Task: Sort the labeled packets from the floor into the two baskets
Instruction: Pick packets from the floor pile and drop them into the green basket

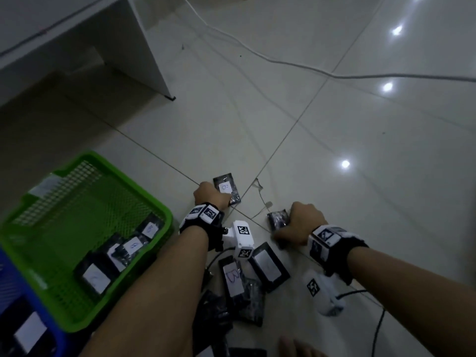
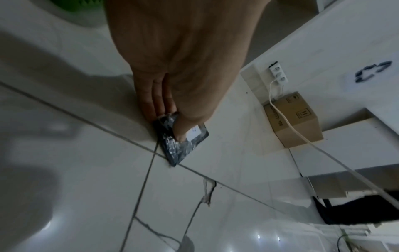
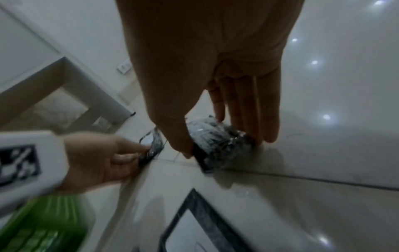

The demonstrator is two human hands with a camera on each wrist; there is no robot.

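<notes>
Hands pinched separate packets: left hand [image 1: 206,193] held B-labeled packet [image 1: 228,188], right hand [image 1: 300,222] held label-hidden packet [image 1: 278,219]. Risk: missorting unread packet; slick wrap slipping.

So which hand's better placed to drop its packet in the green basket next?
Left. The left hand pinches a face-up packet marked B, nearer the green basket, which holds B packets. The right hand grips a packet showing no label, farther away.
</notes>
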